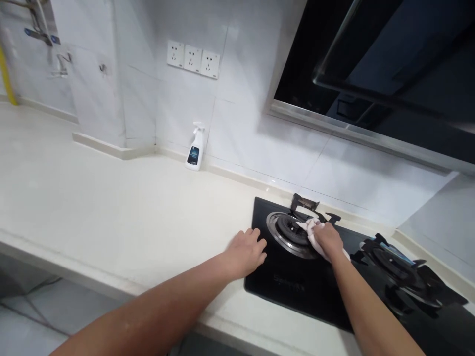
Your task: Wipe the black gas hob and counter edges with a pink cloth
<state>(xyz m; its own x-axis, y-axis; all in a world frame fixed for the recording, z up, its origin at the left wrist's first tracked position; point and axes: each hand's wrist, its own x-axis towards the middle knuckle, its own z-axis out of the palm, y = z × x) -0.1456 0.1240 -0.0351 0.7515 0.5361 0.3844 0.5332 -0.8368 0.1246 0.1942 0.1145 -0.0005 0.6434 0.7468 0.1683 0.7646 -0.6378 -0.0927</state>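
My right hand [328,240] is closed around a white cloth [313,232] and presses it on the right side of the left burner [291,230]. That burner has a dark centre inside a shiny metal ring, and its black pan support [305,205] lies off it, by the wall. Resting at the left edge of the black glass gas cooktop [289,282] is my left hand [247,252], its fingers loosely bent and apart, with nothing in them. Part of the cloth is hidden under my right hand.
A white spray bottle [195,148] stands against the tiled wall, below several sockets [193,58]. The right burner [397,269] carries its pan support. A dark range hood [378,79] overhangs the cooktop. Pale countertop [122,207] stretches left, towards a yellow hose [6,74].
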